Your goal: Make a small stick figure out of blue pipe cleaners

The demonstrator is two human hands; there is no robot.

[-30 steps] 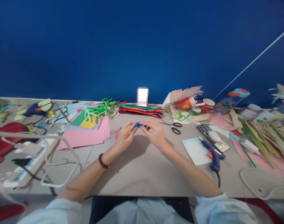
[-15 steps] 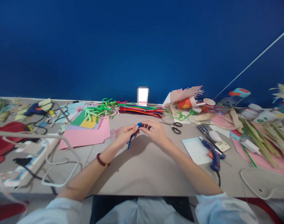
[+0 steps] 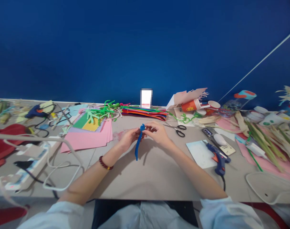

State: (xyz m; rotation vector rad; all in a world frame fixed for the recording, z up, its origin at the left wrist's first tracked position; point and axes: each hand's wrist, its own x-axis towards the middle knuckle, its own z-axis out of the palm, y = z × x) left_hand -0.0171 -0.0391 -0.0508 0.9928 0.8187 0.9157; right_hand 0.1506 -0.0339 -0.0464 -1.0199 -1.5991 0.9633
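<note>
A blue pipe cleaner (image 3: 137,149), bent into a small coiled or looped head at its top, hangs between my hands above the table. My left hand (image 3: 130,137) is closed at its left side, fingertips against the stem just under the coil. From the right, my right hand (image 3: 157,132) pinches the same piece near the coil with thumb and forefinger. The straight tail dangles downward, slightly to the left. The exact contact of my left fingers is partly hidden behind the blue stem.
A bundle of coloured pipe cleaners (image 3: 145,114) lies at the back. Black-handled scissors (image 3: 180,130) and a blue glue gun (image 3: 220,157) are on the right. Pink paper sheets (image 3: 87,140) and a white power strip (image 3: 28,171) with looping cables occupy the left.
The blue pipe cleaner has been turned: its coil stands higher and more of its tail hangs in view. My left fingers have shifted slightly on it.
</note>
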